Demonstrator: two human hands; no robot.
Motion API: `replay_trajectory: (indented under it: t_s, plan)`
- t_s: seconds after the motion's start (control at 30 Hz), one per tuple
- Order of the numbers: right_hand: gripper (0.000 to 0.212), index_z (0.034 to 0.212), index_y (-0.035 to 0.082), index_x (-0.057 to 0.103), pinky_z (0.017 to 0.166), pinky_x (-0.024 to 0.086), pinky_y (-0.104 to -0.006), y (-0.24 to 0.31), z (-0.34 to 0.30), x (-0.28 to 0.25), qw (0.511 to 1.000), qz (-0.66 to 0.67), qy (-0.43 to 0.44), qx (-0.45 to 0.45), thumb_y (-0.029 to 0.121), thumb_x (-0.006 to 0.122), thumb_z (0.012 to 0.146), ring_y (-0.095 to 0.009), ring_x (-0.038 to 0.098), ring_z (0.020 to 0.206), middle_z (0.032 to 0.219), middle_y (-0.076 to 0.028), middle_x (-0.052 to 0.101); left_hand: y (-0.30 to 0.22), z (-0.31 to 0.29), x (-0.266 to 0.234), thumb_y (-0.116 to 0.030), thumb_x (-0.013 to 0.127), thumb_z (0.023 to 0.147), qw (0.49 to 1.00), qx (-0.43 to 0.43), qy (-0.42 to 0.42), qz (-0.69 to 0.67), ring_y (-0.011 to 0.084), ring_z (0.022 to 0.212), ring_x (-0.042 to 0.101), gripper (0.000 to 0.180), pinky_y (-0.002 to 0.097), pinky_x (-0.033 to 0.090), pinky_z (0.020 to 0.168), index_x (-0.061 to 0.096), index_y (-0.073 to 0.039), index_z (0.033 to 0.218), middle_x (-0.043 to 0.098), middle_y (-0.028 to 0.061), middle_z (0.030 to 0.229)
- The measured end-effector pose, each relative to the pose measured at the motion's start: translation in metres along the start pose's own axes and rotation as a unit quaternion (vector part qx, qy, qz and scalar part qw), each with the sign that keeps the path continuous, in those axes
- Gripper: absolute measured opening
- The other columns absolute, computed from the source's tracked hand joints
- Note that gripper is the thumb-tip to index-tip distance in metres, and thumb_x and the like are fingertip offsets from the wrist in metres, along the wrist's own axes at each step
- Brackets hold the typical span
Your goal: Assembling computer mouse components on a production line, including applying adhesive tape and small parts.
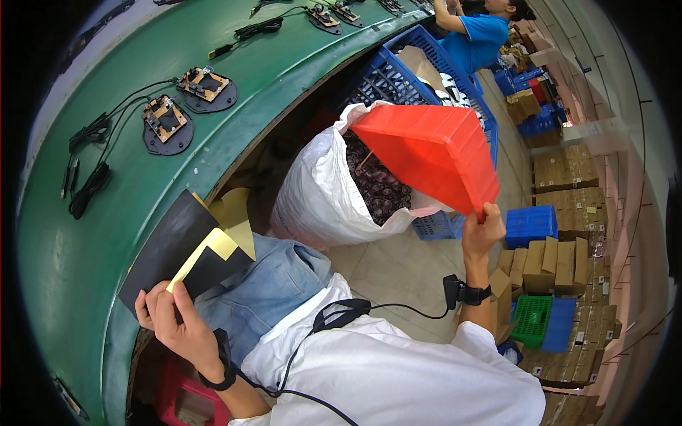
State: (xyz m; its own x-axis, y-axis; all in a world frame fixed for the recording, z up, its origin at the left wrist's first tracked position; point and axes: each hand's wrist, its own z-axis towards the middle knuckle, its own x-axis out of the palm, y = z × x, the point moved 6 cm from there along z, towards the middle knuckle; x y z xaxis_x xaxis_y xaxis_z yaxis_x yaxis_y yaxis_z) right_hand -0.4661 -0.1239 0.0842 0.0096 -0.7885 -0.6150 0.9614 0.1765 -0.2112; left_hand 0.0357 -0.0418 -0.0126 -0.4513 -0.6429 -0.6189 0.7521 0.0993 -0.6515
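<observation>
My left hand is closed on black sheets with yellow backing, pinching them at their lower edge beside the bench. A folded yellow flap shows between them. Out to the right, my right hand grips the near corner of a red plastic bin. The bin is tilted over the mouth of a white woven sack, and its inside is turned away from view. Many small dark brown rounded parts fill the sack.
On the green bench lie mouse-like bases with circuit boards and coiled black cables. A blue crate stands beyond the sack, near a person in blue. Cardboard boxes line the right; a red stool sits below.
</observation>
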Motion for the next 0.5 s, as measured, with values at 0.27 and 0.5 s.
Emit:
replay_trajectory:
  t_s: [0.27,0.5]
  plan:
    - [0.017,0.098,0.005,0.057,0.059,0.044,-0.0338,-0.022,-0.011,-0.008,0.991,0.033,-0.072,0.108,-0.004,0.069,0.091,-0.019,0.055,0.064,0.077,-0.008,0.057,0.0,0.0,0.004,-0.012,0.061,0.103,1.0,0.0,0.006,0.003,0.0197,0.088,0.062,0.02,0.0421,0.033,0.116,0.065,0.0,0.088,0.069,0.0065,0.093]
    - [0.017,0.106,0.0,0.055,0.082,0.049,-0.0287,-0.076,0.006,-0.005,0.897,0.218,-0.192,0.334,-0.001,0.068,0.094,-0.017,0.064,0.089,0.106,-0.009,0.067,0.0,0.007,-0.002,-0.009,0.063,0.1,1.0,-0.009,0.009,0.003,0.0223,0.089,0.061,0.017,0.0443,0.033,0.116,0.063,0.001,0.086,0.068,0.0081,0.092]
